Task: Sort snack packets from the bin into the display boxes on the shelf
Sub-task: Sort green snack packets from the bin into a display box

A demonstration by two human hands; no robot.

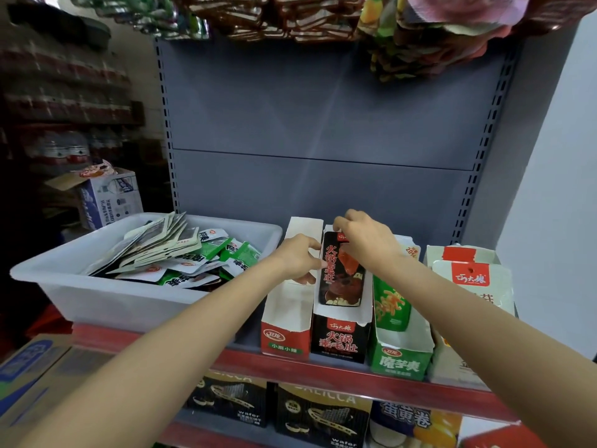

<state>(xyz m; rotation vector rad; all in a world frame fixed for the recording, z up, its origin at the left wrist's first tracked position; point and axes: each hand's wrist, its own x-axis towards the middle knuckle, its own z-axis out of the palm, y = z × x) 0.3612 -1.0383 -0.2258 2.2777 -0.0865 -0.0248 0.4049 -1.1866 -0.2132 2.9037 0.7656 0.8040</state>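
Here, both hands [298, 257] [365, 240] on black packet [340, 273] (upright) in black box [339, 341]

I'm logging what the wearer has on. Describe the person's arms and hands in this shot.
Both arms are bare as far up as the frame shows, with no sleeves in view. The left hand and right hand wear no gloves. No watch, bracelet or ring is visible on either wrist or on the fingers that show.

The black packet [340, 273] and the black display box [339, 339] below it both read 火锅素毛肚; the green box [399, 363] reads 魔芋爽; black cartons [323, 418] on the lower shelf read "wafer"; the yellow carton [416, 421] reads 蛋黄卷
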